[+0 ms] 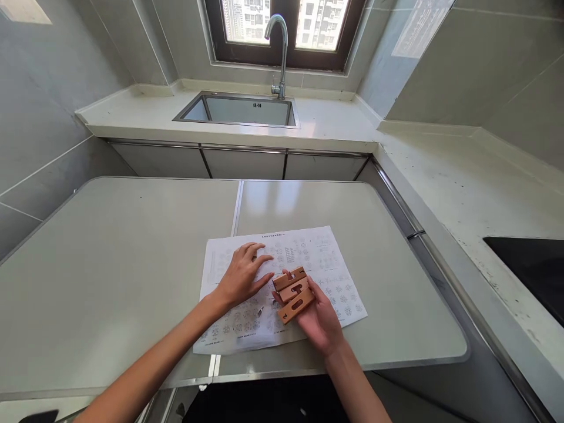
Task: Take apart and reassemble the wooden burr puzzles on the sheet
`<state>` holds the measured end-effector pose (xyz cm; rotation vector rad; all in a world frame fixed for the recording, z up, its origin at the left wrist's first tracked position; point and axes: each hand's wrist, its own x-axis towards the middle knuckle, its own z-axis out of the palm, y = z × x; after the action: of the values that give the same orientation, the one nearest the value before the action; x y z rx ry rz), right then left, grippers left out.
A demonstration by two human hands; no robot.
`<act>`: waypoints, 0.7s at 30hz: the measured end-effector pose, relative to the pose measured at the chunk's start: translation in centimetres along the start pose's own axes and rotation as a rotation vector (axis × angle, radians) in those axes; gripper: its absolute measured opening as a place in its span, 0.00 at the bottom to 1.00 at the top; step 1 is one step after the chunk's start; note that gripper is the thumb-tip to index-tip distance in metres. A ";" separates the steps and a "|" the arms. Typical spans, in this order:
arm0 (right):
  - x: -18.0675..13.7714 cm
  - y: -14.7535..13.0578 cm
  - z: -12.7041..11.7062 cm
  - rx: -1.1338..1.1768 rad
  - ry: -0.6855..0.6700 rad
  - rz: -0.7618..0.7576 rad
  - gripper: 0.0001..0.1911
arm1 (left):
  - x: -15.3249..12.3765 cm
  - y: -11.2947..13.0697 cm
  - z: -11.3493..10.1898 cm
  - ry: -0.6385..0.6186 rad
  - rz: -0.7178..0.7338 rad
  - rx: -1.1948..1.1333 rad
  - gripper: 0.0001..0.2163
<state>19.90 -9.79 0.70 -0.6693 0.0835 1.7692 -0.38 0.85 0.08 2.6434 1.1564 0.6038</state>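
Three notched wooden puzzle pieces [296,306] rest side by side in my right hand [321,320], which is closed around them from below and the right. Cut-outs show in each piece, and dark digits mark at least two of them. My left hand [245,271] hovers or rests over the printed sheet [339,282], just left of the pieces; its fingers are apart and hold nothing. A ring is on one of its fingers. Rows of small diagrams cover the sheet, too small to read. Both hands hide parts of it.
The sheet lies on a pale folding table [132,264] with a metal seam. Beyond it, a counter [335,117] holds a sink [247,111] and a faucet [282,59] under a window. Another counter [467,194] with a black panel [533,270] runs along the right.
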 end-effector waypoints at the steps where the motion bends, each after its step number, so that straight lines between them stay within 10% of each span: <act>1: 0.0 -0.1 -0.2 -0.007 0.005 0.000 0.16 | -0.4 -0.3 0.3 -0.005 0.001 0.013 0.14; 21: -0.9 -1.3 -2.1 -0.015 -0.011 0.057 0.15 | -4.1 -3.6 -2.0 0.108 -0.320 0.119 0.15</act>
<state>22.07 -10.96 -0.21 -0.6736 0.0822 1.8300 -6.10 0.30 -0.53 2.4642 1.6512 0.6384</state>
